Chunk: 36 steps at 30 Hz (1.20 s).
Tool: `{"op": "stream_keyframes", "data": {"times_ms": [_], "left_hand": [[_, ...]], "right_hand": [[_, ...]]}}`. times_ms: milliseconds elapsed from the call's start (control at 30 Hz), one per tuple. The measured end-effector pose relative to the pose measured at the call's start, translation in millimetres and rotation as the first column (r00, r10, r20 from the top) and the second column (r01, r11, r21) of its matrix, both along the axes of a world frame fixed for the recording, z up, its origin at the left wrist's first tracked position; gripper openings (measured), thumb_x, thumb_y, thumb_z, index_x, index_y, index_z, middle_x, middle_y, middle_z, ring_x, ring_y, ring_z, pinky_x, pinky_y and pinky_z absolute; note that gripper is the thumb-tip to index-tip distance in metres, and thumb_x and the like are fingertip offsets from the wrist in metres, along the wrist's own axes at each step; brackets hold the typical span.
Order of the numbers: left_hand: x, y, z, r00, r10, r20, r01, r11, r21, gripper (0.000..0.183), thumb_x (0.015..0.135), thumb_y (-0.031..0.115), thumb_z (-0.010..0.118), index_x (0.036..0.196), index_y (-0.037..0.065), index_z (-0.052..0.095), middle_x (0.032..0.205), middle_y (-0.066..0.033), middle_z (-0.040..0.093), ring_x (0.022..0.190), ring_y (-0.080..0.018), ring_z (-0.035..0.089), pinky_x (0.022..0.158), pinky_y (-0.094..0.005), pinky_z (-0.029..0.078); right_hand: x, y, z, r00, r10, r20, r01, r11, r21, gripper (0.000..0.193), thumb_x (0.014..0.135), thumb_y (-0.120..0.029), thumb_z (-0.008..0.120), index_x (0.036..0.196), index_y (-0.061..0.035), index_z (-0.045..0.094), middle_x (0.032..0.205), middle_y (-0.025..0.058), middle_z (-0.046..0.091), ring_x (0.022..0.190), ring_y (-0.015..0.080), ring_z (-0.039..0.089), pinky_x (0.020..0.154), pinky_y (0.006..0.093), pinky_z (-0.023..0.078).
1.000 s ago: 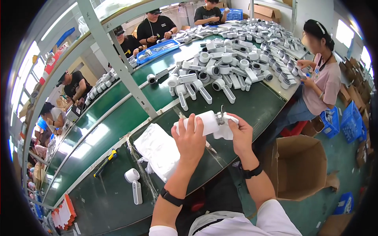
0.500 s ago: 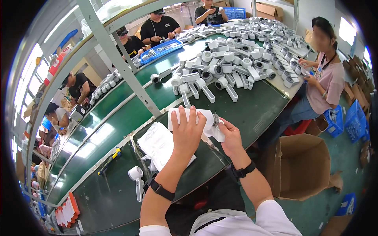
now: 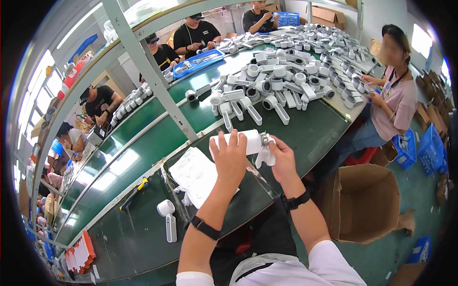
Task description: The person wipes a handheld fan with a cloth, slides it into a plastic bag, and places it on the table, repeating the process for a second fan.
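Observation:
My left hand (image 3: 230, 159) is wrapped over a white bottle (image 3: 253, 142) that lies on its side above the green work table, its metal neck pointing right. At that neck, my right hand (image 3: 284, 159) pinches a white wipe (image 3: 265, 157), which hangs down below the fingers. A stack of white wipes (image 3: 194, 174) lies on the table under my left forearm. Nearer me and to the left rests a white handheld device (image 3: 166, 208) with a round head and a straight handle.
A yellow-and-black cutter knife (image 3: 134, 195) lies left of the wipes. Beyond my hands is a large heap of white handheld devices (image 3: 279, 71). A metal post (image 3: 157, 90) rises at the belt. An open cardboard box (image 3: 365, 205) stands right; a co-worker (image 3: 396, 90) is behind it.
The bottle and both hands have shifted slightly right. The wipe now hangs lower from the bottle's neck, and more of the metal neck shows.

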<state>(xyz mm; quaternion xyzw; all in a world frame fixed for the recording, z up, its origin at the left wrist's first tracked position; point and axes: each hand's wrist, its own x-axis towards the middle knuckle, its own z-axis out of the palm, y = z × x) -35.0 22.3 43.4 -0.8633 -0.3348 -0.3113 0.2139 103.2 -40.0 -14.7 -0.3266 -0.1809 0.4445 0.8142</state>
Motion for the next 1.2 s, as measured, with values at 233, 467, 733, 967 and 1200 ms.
{"op": "stream_keyframes", "data": {"times_ms": [233, 467, 733, 967, 1200], "left_hand": [[38.2, 9.5, -38.4, 0.780, 0.377, 0.499, 0.257, 0.533, -0.806, 0.055, 0.066, 0.012, 0.077, 0.113, 0.005, 0.050, 0.106, -0.0144, 0.062, 0.103, -0.0309, 0.060, 0.092, -0.0417, 0.045], [61.4, 39.1, -81.7, 0.624, 0.344, 0.701, 0.495, 0.520, -0.696, 0.055, 0.065, 0.004, 0.078, 0.112, 0.004, 0.050, 0.104, -0.0115, 0.064, 0.098, -0.0235, 0.064, 0.085, -0.0358, 0.050], [55.5, 56.9, -62.8, 0.766, 0.300, 0.569, 0.395, 0.479, -0.784, 0.067, 0.062, 0.014, 0.081, 0.120, 0.006, 0.049, 0.110, -0.0113, 0.065, 0.103, -0.0263, 0.064, 0.089, -0.0362, 0.049], [-26.3, 23.1, 0.1, 0.680, 0.223, 0.699, 0.448, 0.629, -0.636, 0.077, 0.068, 0.021, 0.077, 0.134, 0.001, 0.042, 0.135, -0.0197, 0.047, 0.126, -0.0326, 0.046, 0.105, -0.0401, 0.037], [-223.5, -55.3, 2.6, 0.590, 0.575, 0.567, 0.082, 0.655, -0.751, 0.060, 0.075, 0.008, 0.072, 0.130, 0.002, 0.050, 0.129, -0.0127, 0.054, 0.122, -0.0257, 0.050, 0.101, -0.0391, 0.039]], "right_hand": [[53.2, 14.5, 14.2, 0.982, -0.142, 0.121, 0.140, 0.990, 0.018, 0.026, 0.092, -0.007, 0.061, 0.116, 0.0025, 0.062, 0.101, 0.0063, 0.067, 0.086, 0.0118, 0.063, 0.076, 0.0256, 0.050], [68.5, 7.5, 8.9, 0.872, -0.003, 0.490, 0.128, 0.967, -0.221, 0.024, 0.086, -0.008, 0.067, 0.107, 0.0018, 0.067, 0.092, 0.0049, 0.068, 0.080, 0.0108, 0.062, 0.070, 0.0239, 0.049], [39.5, 8.5, -30.4, 0.206, 0.189, 0.960, 0.120, 0.969, -0.216, 0.023, 0.079, -0.002, 0.065, 0.102, -0.0005, 0.067, 0.102, 0.0097, 0.068, 0.091, 0.0247, 0.065, 0.080, 0.0328, 0.052], [15.4, 11.2, -42.6, -0.400, 0.317, 0.860, -0.036, 0.932, -0.360, 0.018, 0.076, -0.002, 0.061, 0.092, -0.0053, 0.069, 0.090, 0.0119, 0.067, 0.090, 0.0330, 0.063, 0.082, 0.0401, 0.050], [19.4, -41.3, 20.9, 0.704, 0.442, 0.557, -0.195, 0.873, -0.446, 0.014, 0.088, -0.007, 0.062, 0.101, -0.0018, 0.067, 0.090, 0.0076, 0.070, 0.082, 0.0191, 0.067, 0.072, 0.0297, 0.054]]}}
